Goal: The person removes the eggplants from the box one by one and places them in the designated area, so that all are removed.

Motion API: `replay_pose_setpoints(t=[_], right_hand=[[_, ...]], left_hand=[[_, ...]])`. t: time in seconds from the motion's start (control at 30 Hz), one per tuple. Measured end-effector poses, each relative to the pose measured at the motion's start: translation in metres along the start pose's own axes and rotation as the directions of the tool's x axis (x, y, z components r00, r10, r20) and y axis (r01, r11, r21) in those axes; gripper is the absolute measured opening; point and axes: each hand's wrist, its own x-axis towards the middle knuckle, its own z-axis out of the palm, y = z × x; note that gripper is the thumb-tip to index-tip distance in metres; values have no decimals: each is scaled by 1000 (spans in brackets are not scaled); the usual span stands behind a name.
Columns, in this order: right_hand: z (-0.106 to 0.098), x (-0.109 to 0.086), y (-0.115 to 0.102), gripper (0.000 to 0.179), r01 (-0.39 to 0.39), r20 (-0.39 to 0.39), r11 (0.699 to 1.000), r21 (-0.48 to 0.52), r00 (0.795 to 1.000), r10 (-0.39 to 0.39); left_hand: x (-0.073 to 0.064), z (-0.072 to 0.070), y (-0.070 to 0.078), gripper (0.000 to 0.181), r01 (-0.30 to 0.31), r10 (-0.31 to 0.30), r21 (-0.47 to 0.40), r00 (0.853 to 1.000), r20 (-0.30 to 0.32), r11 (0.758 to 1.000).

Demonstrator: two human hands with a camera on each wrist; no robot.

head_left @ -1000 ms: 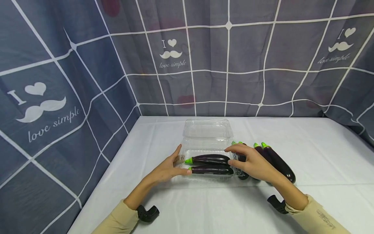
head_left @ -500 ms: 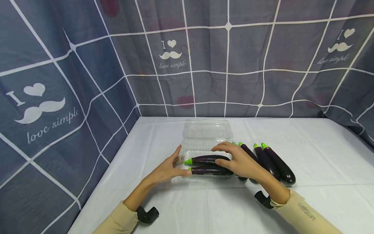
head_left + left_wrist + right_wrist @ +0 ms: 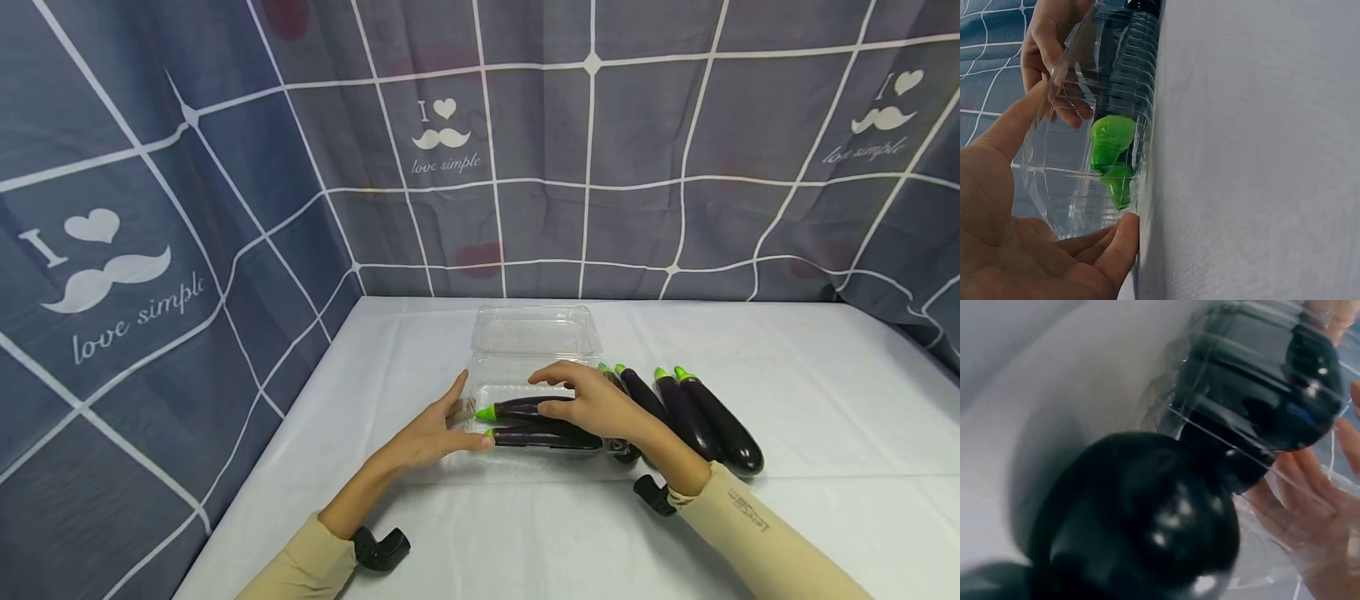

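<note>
Spanning the left end of the clear box (image 3: 498,390), the left hand (image 3: 427,432) sets its thumb at the near corner and its fingers (image 3: 1016,122) toward the far one. The fingers are spread wide, nearly straight in front, and touch the plastic from outside.

Inside the box lie two eggplants, side by side, their green caps toward the left hand. The front eggplant (image 3: 543,437) shows almost whole; the rear eggplant (image 3: 517,407) runs partly under the right hand (image 3: 592,406). That hand reaches in from the right, fingers loosely bent, with a clear gap between thumb and fingertips. The thumb lies over the rear eggplant, the fingers behind it; whether they press on it I cannot tell.

The box's lid (image 3: 536,332) is folded back behind it, flat on the bench (image 3: 420,533). Four more eggplants (image 3: 720,423) lie just right of the box, green caps pointing away from the person, some partly hidden by the right arm. The right wrist view shows a large rounded dark end close up, blurred, beside the plastic.

Pale sleeves (image 3: 765,533) cover both forearms, with a black mount (image 3: 381,550) at each wrist. A checked curtain (image 3: 637,225) hangs behind.
</note>
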Motion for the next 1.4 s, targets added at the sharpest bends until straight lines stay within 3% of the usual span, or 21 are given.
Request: replay_pose_setpoints(t=[0.3,0.83,1.4], right_hand=[[4,5,8,37,-5,37,996,-87,999,9],[7,7,15,36,15,162,995,-100,987,2],[8,4,16,32,26,156,990,-141,988,-3]], left_hand=[[-1,0,2,115,-6,6,-2,1000,2,1000],[-1,1,1,116,2,-2,21,1000,-6,1000],[-1,2,2,117,7,-7,21,1000,-5,1000]])
